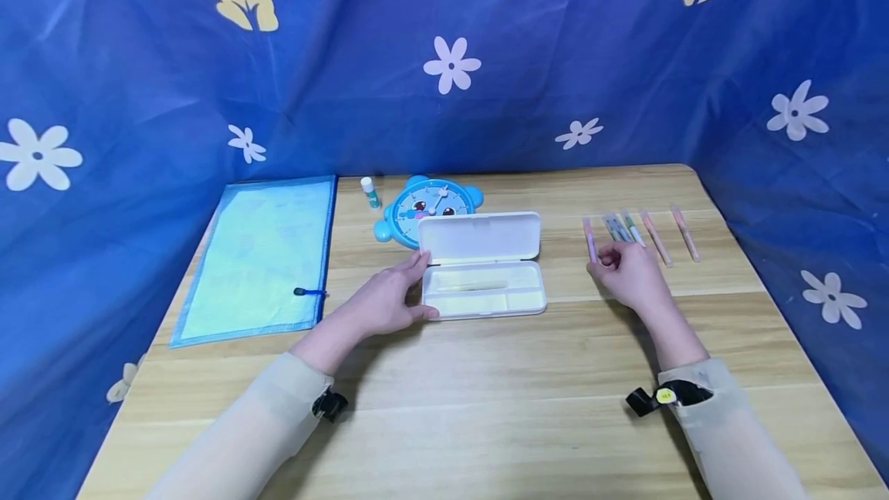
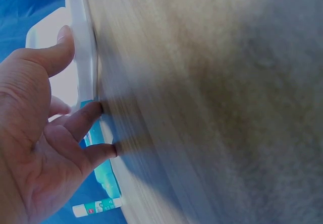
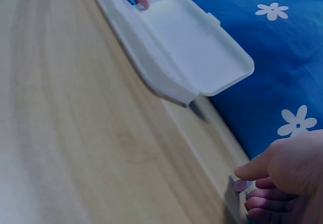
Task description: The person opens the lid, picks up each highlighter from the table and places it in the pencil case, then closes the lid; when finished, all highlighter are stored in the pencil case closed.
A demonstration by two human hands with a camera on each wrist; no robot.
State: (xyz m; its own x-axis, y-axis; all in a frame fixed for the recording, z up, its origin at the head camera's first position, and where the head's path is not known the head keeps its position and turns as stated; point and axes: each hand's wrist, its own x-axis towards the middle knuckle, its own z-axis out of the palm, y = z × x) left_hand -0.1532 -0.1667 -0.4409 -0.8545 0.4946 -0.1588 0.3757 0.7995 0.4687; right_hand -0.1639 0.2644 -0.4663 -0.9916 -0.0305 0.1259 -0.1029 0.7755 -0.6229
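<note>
A white pencil case (image 1: pixel 484 302) lies on the table with its lid (image 1: pixel 479 238) raised. My left hand (image 1: pixel 385 301) holds its left end, thumb at the front edge and fingers near the hinge; in the left wrist view the thumb (image 2: pixel 59 52) lies against the white case. A thin pale stick-like item (image 1: pixel 479 285) rests in the back compartment. To the right, my right hand (image 1: pixel 630 275) pinches the near end of a purple pen (image 1: pixel 590 239) between thumb and fingers. Only a bit of that pen (image 3: pixel 242 185) shows in the right wrist view.
Several more pens, among them a green one (image 1: pixel 633 228) and a pink one (image 1: pixel 656 238), lie beside the right hand. Behind the case sit a blue toy clock (image 1: pixel 410 211) and a glue stick (image 1: pixel 370 193). A light-blue mesh folder (image 1: pixel 257 253) lies left.
</note>
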